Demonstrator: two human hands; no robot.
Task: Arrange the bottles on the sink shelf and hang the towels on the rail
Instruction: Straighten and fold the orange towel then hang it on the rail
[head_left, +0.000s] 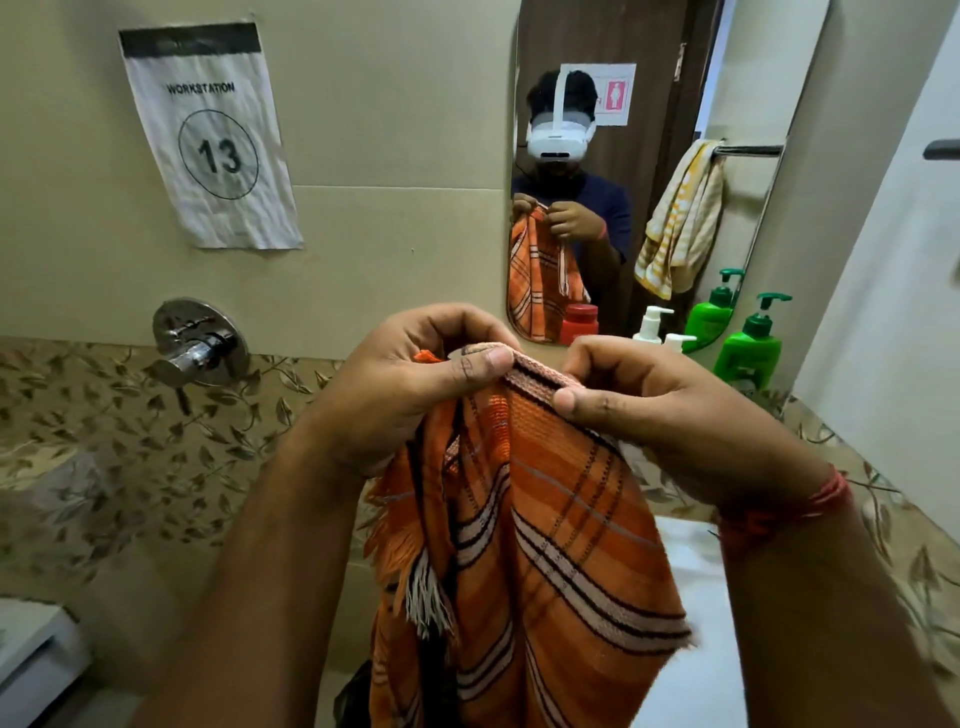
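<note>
The orange towel (540, 530), striped in black and pale pink with a fringe along one edge, hangs in front of the person at chest height, held up by its top hem. The left hand (415, 384) pinches that hem between thumb and curled fingers, and the right hand (639, 400) pinches it just beside, thumb pressed on the woven band, so a short stretch of hem runs between the two. A red thread bracelet (826, 493) sits on the right wrist. The cloth falls in loose folds below the hands, over a pale surface I cannot make out well. Behind the right hand, a green pump bottle (750, 348) stands against the mirror (665, 78), with a white pump bottle (678, 342) near it, half hidden by the hand; a red container shows just at the mirror's lower edge, and I cannot tell whether it is real or a reflection. In the mirror a yellow-and-white striped towel (680, 218) hangs over a rail (750, 150). On the tiled wall to the left are a chrome tap fitting (195, 343) and a paper sign (208, 135) reading "WORKSTATION 13".
</note>
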